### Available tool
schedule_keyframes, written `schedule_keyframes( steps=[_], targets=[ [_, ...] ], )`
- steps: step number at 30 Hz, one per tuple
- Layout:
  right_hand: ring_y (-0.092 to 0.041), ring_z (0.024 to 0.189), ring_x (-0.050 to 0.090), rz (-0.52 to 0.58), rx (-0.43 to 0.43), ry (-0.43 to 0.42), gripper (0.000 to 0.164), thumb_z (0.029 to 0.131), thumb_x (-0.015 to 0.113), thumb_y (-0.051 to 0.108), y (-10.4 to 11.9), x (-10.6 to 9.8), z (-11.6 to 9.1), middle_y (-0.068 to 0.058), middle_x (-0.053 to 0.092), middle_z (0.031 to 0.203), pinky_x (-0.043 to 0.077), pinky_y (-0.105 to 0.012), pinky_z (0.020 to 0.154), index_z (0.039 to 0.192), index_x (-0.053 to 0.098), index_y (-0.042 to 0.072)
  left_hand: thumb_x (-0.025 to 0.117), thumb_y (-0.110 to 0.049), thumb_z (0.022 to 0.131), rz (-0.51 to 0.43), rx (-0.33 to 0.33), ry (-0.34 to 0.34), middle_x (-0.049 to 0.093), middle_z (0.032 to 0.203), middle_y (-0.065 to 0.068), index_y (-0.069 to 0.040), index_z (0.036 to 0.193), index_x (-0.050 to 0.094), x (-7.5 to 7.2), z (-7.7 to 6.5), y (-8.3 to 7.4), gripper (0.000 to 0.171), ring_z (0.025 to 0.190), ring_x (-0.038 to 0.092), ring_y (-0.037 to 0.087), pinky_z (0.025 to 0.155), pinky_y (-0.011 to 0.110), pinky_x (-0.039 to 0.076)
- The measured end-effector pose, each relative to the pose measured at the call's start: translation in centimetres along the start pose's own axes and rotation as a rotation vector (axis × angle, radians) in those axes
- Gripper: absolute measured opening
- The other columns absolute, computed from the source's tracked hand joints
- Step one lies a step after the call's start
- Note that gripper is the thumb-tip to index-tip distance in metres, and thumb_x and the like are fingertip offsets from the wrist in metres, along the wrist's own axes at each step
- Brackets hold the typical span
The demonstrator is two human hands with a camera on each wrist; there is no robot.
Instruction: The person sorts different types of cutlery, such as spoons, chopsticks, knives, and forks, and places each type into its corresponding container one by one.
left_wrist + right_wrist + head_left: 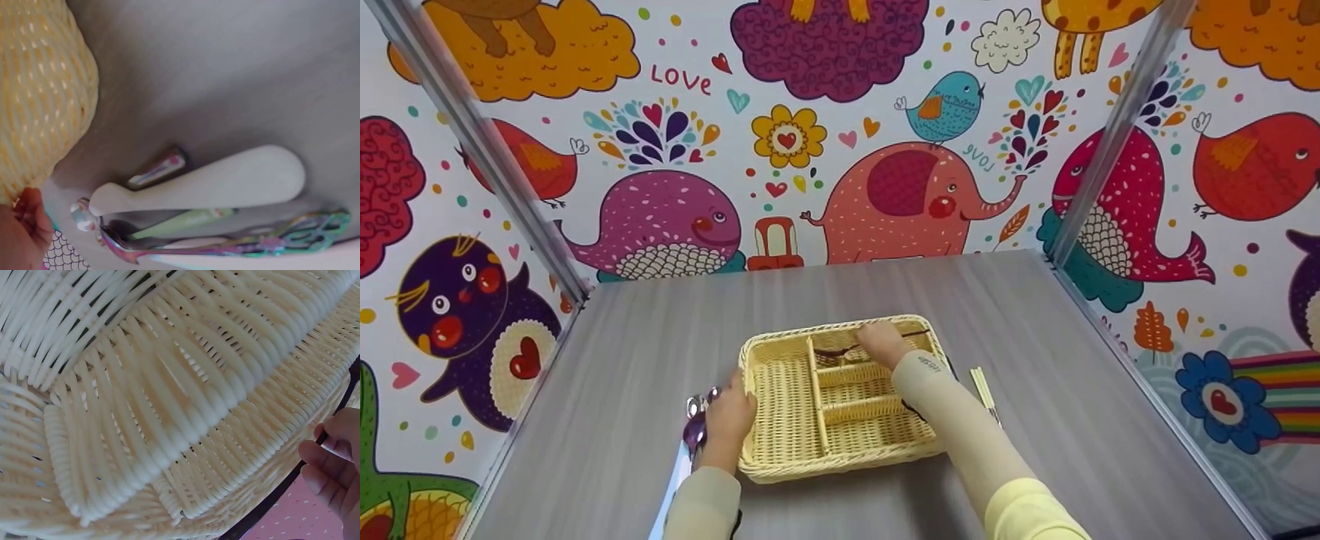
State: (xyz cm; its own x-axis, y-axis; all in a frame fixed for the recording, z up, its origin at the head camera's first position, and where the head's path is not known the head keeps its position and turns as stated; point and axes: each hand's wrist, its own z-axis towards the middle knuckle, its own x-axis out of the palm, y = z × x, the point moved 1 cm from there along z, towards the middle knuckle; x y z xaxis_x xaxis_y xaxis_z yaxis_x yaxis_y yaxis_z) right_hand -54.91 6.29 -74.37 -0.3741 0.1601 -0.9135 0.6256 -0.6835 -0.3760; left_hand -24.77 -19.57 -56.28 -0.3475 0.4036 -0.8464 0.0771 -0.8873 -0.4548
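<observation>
A cream wicker basket (784,405) with a divided interior stands in the middle of the table. My left hand (727,418) grips its left rim, the thumb over the edge. In the left wrist view, curled fingers (31,216) show against the woven wall. My right hand (881,341) is over the far right compartment and pinches a dark, slender utensil (832,351), lying along the basket's far side. Its thin dark handle (281,486) passes between thumb and fingers in the right wrist view; what kind of utensil it is, I cannot tell.
Left of the basket lie several spoons (695,429), among them an ornate rainbow-coloured one (270,246) and utensils with a white handle (225,181) and a green handle (183,224). Cream-coloured sticks (981,386) lie on the right. Printed panels (780,187) enclose the table.
</observation>
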Motion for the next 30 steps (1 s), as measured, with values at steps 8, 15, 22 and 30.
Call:
schedule_keyframes(
  steps=[8, 15, 22, 30],
  targets=[
    [-0.018, 0.068, 0.063, 0.082, 0.003, 0.016, 0.016, 0.073, 0.067, 0.008, 0.7, -6.5, -2.2, 0.0, 0.066, 0.074, 0.051, -0.038, 0.057, 0.08, 0.064, 0.022, 0.054, -0.009, 0.079, -0.006, 0.027, -0.034, 0.059, 0.065, 0.025, 0.007, 0.118, 0.048, 0.0, -0.1, -0.2, 0.042, 0.055, 0.057, 0.041, 0.05, 0.05, 0.045],
    [-0.021, 0.062, 0.061, 0.109, 0.051, -0.07, 0.016, 0.071, 0.061, 0.003, 1.2, -8.8, -3.0, -0.003, 0.063, 0.068, 0.049, -0.038, 0.049, 0.072, 0.06, 0.018, 0.055, -0.01, 0.081, -0.007, 0.011, -0.001, 0.059, 0.066, 0.025, 0.006, 0.12, 0.046, -0.2, -0.1, -0.1, 0.043, 0.056, 0.057, 0.041, 0.051, 0.049, 0.045],
    [-0.026, 0.062, 0.061, 0.221, 0.144, -0.011, 0.012, 0.075, 0.055, 0.005, 1.3, -8.7, -2.9, -0.007, 0.063, 0.07, 0.048, -0.04, 0.051, 0.071, 0.063, 0.012, 0.057, -0.01, 0.079, 0.012, 0.032, -0.047, 0.057, 0.061, 0.023, 0.006, 0.118, 0.048, -0.1, -0.1, -0.1, 0.043, 0.052, 0.056, 0.039, 0.048, 0.048, 0.044],
    [-0.022, 0.068, 0.061, 0.475, 0.234, 0.232, 0.016, 0.085, 0.051, 0.0, 2.8, -20.4, -5.8, -0.015, 0.066, 0.081, 0.05, -0.038, 0.058, 0.081, 0.066, 0.003, 0.056, -0.01, 0.08, 0.011, 0.021, -0.039, 0.056, 0.062, 0.022, 0.005, 0.119, 0.048, 0.2, -0.1, 0.1, 0.044, 0.053, 0.056, 0.039, 0.047, 0.048, 0.044]
  ],
)
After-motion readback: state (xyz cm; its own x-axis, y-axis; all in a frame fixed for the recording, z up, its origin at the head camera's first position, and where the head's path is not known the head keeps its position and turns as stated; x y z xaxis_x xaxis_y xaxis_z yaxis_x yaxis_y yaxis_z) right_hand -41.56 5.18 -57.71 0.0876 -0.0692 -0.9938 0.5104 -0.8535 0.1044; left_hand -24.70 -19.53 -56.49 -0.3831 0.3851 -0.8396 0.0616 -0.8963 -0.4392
